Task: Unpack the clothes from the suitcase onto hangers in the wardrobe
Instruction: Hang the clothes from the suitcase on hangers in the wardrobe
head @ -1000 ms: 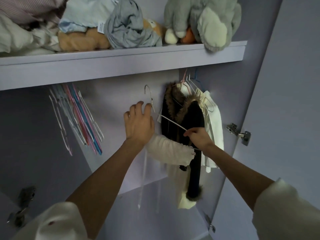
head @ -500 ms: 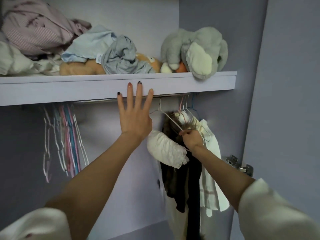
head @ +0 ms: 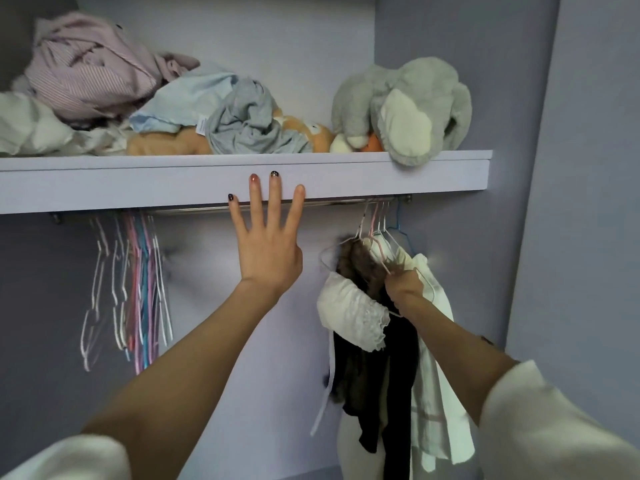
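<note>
Head view: left hand (head: 268, 251) raised flat, fingers straight and spread, fingertips (head: 275, 183) against the front edge of the wardrobe shelf (head: 381, 176); holds nothing. Right hand (head: 403, 284) curled tight around a wire hanger (head: 375, 252) that carries a white lace-trimmed garment (head: 351, 315); the hanger's hook sits up at the rail (head: 332, 202) under the shelf. Whether the hook is fully over the rail cannot be told.

Just behind the white garment, touching it, hangs a dark garment with a brown fur collar (head: 363, 271); to its right a white shirt (head: 436, 375). All three bunch together at the right end of the rail, their hanger hooks crowded there, one of them blue. At the left end of the rail hangs a bundle of empty hangers (head: 135, 289), white, pink and blue, well apart from the clothes. The left arm crosses in front of the middle stretch of rail.

On the shelf: a grey plush elephant (head: 408, 109) at the right end, overhanging the front edge; a tan plush toy (head: 173, 143) half covered by a crumpled grey cloth (head: 249, 123); a light blue cloth and a pink striped shirt (head: 90, 71) heaped toward the left end.

Wardrobe interior is lilac; open door panel (head: 588, 168) at right. White sleeves show on both arms.
</note>
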`<state>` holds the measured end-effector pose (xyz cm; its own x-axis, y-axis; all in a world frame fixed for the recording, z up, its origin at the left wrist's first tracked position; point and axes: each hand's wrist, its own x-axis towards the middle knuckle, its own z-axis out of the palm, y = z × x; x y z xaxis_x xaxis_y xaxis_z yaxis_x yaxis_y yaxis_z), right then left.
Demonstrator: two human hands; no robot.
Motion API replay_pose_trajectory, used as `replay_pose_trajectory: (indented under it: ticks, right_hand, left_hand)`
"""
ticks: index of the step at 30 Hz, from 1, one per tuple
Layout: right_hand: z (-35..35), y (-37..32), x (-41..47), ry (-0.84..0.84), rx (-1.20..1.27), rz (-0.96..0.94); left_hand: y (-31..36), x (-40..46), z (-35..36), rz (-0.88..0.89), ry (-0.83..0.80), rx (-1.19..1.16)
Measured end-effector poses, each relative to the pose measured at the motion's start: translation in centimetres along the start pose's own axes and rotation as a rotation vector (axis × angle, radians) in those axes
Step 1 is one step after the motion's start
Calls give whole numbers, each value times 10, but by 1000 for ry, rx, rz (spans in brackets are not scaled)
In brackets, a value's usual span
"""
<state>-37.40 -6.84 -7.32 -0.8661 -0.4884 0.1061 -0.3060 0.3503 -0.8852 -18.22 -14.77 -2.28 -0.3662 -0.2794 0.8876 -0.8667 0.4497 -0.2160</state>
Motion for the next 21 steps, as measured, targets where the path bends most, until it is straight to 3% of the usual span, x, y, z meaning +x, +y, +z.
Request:
replay_pose_trajectory:
  ticks: [6,12,16,21]
  right_hand:
    - [3,13,-5,-18,-74,-77]
    - [2,20,-32,16,-374,-290]
    - [3,23,-64,86,-652,-451]
    - [18,47,-124,-101,-582,-571]
  left_hand:
    - [-1,-2,-11,-3,-69,-51]
    - [-3,-17,-18,8,-148,-107]
    - [-5,-47,-29,11,-398,-177]
    - [-13,-117,-63,-31,-671,-239]
